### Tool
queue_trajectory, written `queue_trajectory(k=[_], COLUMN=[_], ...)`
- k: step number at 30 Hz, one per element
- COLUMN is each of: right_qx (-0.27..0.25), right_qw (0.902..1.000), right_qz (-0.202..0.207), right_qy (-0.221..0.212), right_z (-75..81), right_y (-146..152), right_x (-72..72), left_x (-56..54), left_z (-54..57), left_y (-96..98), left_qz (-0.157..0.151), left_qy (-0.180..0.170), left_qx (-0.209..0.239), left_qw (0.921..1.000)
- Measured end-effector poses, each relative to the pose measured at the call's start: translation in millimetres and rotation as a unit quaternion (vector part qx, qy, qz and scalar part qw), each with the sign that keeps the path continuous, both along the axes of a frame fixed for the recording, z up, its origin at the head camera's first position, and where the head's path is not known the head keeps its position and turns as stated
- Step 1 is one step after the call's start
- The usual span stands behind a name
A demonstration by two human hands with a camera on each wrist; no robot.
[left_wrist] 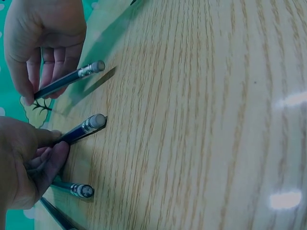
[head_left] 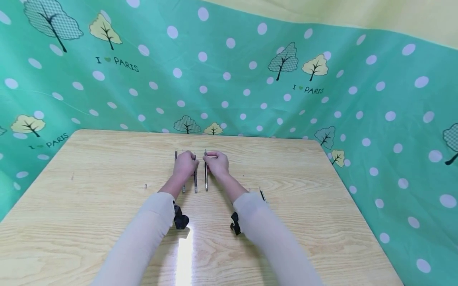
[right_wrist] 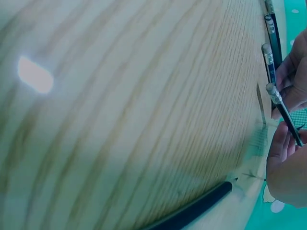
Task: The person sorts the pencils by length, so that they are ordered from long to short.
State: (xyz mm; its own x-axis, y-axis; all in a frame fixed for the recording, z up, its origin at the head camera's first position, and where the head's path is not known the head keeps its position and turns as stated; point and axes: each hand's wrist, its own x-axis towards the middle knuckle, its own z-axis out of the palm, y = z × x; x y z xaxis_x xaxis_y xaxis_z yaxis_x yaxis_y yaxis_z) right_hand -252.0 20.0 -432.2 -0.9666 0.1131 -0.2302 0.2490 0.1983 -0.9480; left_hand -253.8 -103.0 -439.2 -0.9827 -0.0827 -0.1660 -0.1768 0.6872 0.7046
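Observation:
My left hand [head_left: 185, 163] pinches a dark pencil [head_left: 195, 183] between thumb and fingers, its eraser end toward me. In the left wrist view, this pencil [left_wrist: 80, 130] lies low along the wood. To the right, my right hand [head_left: 218, 163] pinches a second dark pencil [head_left: 206, 176] by its far part. In the left wrist view, that pencil [left_wrist: 72, 82] hangs above the table with its shadow apart from it. Beside and partly under my left hand lie another pencil [head_left: 183, 189] and a further pencil [head_left: 175, 155], both partly hidden by the hand.
Near my right forearm, a dark pencil [head_left: 262, 194] lies partly covered by the sleeve; it appears large in the right wrist view. A small bit [head_left: 145, 186] lies left of my hands on the wooden table [head_left: 107, 222]. A green dotted cloth [head_left: 222, 79] hangs behind the table.

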Motion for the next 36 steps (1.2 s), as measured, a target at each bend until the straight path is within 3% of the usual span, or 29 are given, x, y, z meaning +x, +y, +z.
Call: queue_trajectory(k=[18, 25, 36], right_qx=[0.053, 0.107, 0.148], right_qw=[0.9986, 0.9938, 0.9887], right_qz=[-0.007, 0.009, 0.01], right_qy=[-0.001, 0.031, 0.024], right_z=[-3.5, -6.5, -8.1], right_y=[-6.1, -6.4, -6.5], right_x=[-2.4, -5.0, -5.9], left_x=[0.5, 0.6, 0.3], left_z=[-0.8, 0.2, 1.7], left_y=[-1.8, -0.7, -0.8], left_qz=[-0.001, 0.002, 0.003], left_qy=[-0.002, 0.009, 0.006], left_qx=[0.006, -0.016, -0.021], left_qw=[1.0, 0.9998, 0.9998])
